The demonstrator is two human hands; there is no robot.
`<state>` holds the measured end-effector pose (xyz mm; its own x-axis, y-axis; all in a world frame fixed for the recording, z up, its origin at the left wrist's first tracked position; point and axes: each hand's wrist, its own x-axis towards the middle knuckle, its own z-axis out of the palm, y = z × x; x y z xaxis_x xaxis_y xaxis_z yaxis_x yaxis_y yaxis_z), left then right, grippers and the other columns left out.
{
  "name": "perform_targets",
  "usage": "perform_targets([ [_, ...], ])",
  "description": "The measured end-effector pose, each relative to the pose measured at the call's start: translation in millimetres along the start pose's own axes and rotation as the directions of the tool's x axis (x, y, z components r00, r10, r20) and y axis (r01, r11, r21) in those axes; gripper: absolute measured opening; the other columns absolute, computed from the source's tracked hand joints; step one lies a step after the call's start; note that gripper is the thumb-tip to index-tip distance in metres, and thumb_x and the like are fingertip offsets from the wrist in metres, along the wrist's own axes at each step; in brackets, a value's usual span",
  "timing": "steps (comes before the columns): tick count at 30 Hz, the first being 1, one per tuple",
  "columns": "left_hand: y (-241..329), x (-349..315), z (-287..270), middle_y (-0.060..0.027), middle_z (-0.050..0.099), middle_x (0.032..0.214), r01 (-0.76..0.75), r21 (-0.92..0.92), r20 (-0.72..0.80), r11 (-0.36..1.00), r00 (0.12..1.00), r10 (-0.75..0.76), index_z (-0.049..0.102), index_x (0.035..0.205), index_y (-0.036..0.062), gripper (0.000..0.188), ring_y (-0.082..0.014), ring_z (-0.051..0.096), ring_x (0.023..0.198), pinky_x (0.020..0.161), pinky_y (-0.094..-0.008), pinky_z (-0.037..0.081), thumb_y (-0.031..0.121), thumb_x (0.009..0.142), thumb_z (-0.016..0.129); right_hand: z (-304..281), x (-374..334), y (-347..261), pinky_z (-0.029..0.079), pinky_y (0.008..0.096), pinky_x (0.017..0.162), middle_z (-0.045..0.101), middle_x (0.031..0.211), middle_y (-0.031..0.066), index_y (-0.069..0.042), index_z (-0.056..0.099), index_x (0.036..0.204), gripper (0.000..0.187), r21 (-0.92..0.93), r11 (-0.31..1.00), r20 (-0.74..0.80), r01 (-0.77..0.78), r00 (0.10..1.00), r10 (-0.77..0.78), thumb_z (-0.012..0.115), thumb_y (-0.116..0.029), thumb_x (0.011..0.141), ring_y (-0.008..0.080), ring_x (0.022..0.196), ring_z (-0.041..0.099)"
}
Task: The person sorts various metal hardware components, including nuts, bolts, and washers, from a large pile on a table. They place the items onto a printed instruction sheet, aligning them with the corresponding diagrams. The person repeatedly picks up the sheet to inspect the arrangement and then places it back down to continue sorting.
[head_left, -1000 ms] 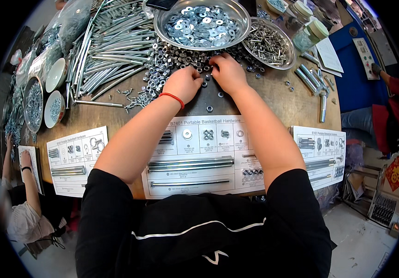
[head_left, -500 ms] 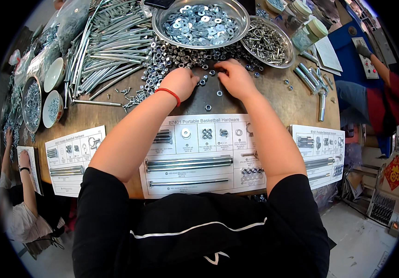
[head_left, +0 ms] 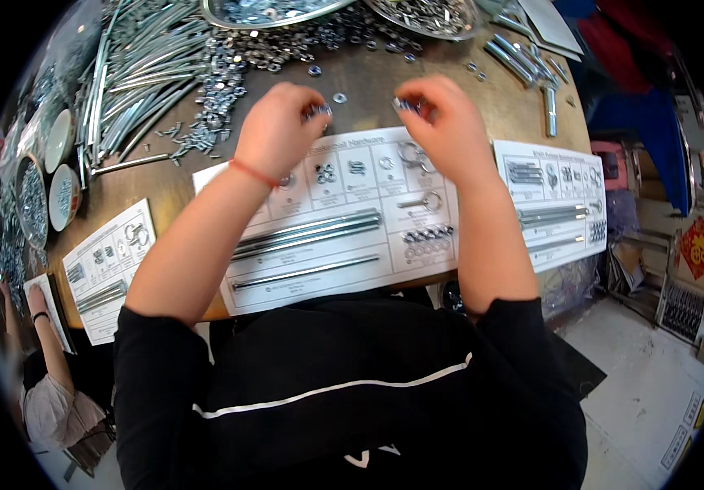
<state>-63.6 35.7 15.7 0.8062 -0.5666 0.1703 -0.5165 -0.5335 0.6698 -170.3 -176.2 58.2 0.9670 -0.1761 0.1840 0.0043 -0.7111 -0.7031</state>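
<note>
My left hand [head_left: 281, 126], with a red cord at the wrist, is closed around small shiny hex nuts [head_left: 317, 109] that show between its fingertips. To its right, my right hand [head_left: 448, 122] is curled with more nuts [head_left: 406, 104] at the thumb and fingers; how many is hard to see. Both hands hover over the far edge of a printed parts sheet [head_left: 311, 283] with pictures of bolts and nuts. One loose nut [head_left: 339, 97] lies on the wooden table between the hands, and another nut [head_left: 315, 71] lies farther back.
A pile of nuts [head_left: 266, 57] spreads below a metal bowl of washers [head_left: 274, 15]. Long bolts [head_left: 151, 69] are heaped at the left, thick bolts [head_left: 549, 110] at the right. More printed sheets [head_left: 548, 255] flank the middle one. A co-worker's arm [head_left: 53, 347] shows far left.
Both hands have come back from the nut pile toward the sheet and moved apart, now with nuts in them. The view has shifted, so the bowls sit higher.
</note>
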Motion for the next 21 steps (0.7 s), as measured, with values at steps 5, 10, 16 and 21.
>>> perform_targets([
  [5, 85, -100, 30, -0.0102, 0.062, 0.087, -0.303, -0.146, 0.220, 0.942, 0.918, 0.329, 0.068, 0.092, 0.0047, 0.019, -0.0273, 0.064, 0.077, 0.067, -0.0371, 0.054, 0.014, 0.077, 0.075, -40, -135, 4, 0.052, 0.0355, 0.069, 0.062, 0.092, 0.0087, -0.005, 0.067, 0.099, 0.022, 0.014, 0.998, 0.142, -0.059, 0.988, 0.057, 0.070, 0.000, 0.077, 0.0243, 0.080, 0.064],
  [10, 101, -133, 85, -0.0095, 0.058, 0.089, -0.375, -0.028, 0.338, 0.927, 0.869, 0.362, 0.066, 0.095, 0.0061, 0.021, -0.0295, 0.064, 0.079, 0.068, -0.0374, 0.054, 0.015, 0.078, 0.074, -26, -188, 22, 0.052, 0.0351, 0.070, 0.061, 0.097, 0.0084, -0.005, 0.066, 0.100, 0.027, -0.182, 0.983, 0.163, -0.024, 0.985, 0.054, 0.071, 0.003, 0.076, 0.0269, 0.082, 0.063],
  [16, 117, -131, 89, -0.0122, 0.057, 0.103, -0.238, -0.045, 0.211, 0.970, 0.947, 0.243, 0.063, 0.109, 0.0039, 0.038, -0.0310, 0.064, 0.089, 0.073, -0.0385, 0.055, 0.014, 0.075, 0.077, -22, -184, 25, 0.051, 0.0352, 0.072, 0.056, 0.111, 0.0095, -0.004, 0.063, 0.108, 0.035, -0.065, 0.984, 0.095, -0.168, 0.980, 0.173, 0.072, 0.004, 0.075, 0.0268, 0.083, 0.062],
  [21, 111, -130, 97, -0.0133, 0.059, 0.104, -0.203, 0.038, 0.275, 0.978, 0.944, 0.185, 0.063, 0.110, 0.0031, 0.039, -0.0331, 0.063, 0.091, 0.076, -0.0391, 0.055, 0.016, 0.076, 0.077, -24, -169, 35, 0.051, 0.0380, 0.079, 0.058, 0.110, 0.0121, -0.003, 0.063, 0.109, 0.034, -0.006, 0.996, 0.217, -0.092, 0.972, 0.091, 0.071, 0.002, 0.075, 0.0332, 0.096, 0.062],
])
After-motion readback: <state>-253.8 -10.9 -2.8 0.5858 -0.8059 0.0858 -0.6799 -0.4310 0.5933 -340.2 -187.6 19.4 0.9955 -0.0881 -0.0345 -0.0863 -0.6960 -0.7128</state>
